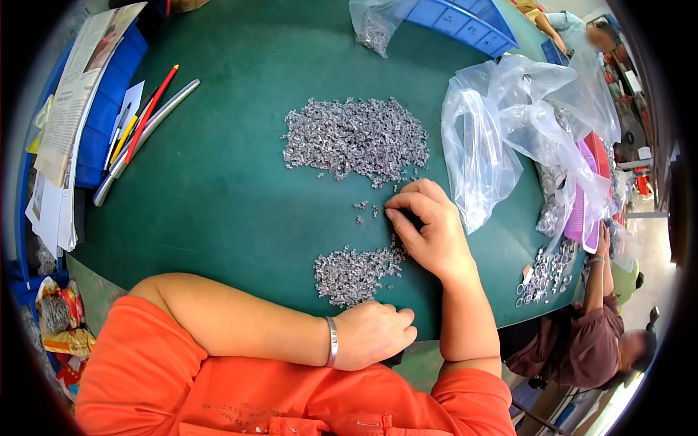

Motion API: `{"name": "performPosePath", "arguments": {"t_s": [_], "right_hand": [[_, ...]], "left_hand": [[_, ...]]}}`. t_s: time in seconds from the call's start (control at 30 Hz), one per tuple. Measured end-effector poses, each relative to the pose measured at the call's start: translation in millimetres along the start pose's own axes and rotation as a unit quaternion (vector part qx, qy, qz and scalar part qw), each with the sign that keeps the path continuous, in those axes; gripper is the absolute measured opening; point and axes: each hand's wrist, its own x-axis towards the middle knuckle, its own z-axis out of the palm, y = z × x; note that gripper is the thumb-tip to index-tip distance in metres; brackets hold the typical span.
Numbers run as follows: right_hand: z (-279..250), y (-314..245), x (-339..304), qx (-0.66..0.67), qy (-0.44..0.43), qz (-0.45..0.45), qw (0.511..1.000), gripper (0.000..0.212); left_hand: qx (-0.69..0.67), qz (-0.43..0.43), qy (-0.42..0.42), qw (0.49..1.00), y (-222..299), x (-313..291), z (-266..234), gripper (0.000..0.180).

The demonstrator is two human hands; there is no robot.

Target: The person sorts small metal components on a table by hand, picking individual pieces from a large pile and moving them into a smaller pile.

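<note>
Grey parts (355, 138) — more in bag (387, 11)

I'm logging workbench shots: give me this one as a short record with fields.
Table: green
Far pile: small grey pieces, larger heap
Near pile: similar pieces, smaller heap
Right hand: bent, beside the gap between piles; whether it holds a piece, cannot tell
Left hand: loosely curled beside the near pile
Left side: red pen
Right side: clear plastic bags
</note>
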Motion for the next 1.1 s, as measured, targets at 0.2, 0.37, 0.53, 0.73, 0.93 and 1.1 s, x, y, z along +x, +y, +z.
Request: {"name": "performPosePath", "arguments": {"t_s": [0.2, 0.37, 0.53, 0.73, 0.93, 1.1], "right_hand": [[-11.5, 4.9, -0.9, 0.034, 0.051, 0.02, 0.998, 0.011], [-13.8, 6.2, -1.2, 0.022, 0.041, 0.02, 0.999, 0.013], [-10.7, 7.2, 0.1, 0.025, 0.027, -0.006, 0.999, 0.016], [-10.3, 4.4, 1.4, -0.018, -0.024, -0.048, 0.998, 0.018], [-10.8, 4.9, 1.3, 0.02, -0.062, -0.062, 0.996, 0.017], [4.1, -0.7, 4.7, -0.021, 0.015, -0.085, 0.996, 0.017]], "left_hand": [[-0.007, -0.001, 0.0, 1.0, 0.0, -0.2, 0.8, 0.014], [-0.012, 0.002, 0.012, 1.0, -0.7, 0.3, 2.1, 0.014], [-0.009, -0.001, 0.013, 1.0, 0.0, 0.1, 1.9, 0.014], [-0.011, 0.002, 0.01, 1.0, -0.7, 0.2, 1.7, 0.015], [-0.025, -0.007, 0.01, 1.0, 4.8, -1.4, -5.4, 0.013], [-0.6, -0.017, 0.019, 0.8, 26.5, 13.5, -60.3, 0.018]]}}
